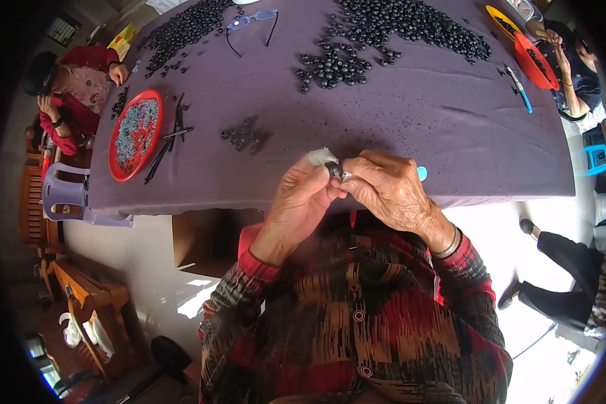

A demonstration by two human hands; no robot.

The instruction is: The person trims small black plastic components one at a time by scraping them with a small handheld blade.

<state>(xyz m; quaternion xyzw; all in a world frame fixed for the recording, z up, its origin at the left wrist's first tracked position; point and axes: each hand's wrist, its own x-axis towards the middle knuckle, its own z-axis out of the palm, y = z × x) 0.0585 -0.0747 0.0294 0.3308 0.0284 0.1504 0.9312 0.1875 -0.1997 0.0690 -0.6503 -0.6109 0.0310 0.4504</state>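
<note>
Both turned inward, left hand (297, 196) and right hand (392, 192) meet, fingers (318, 178) pinching a small dark piece (334, 170)

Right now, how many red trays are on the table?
2. The left red tray, holding small pale pieces, lies on the table's left side; the right red tray sits at its right edge, beside a yellow tray. No others show.
</note>
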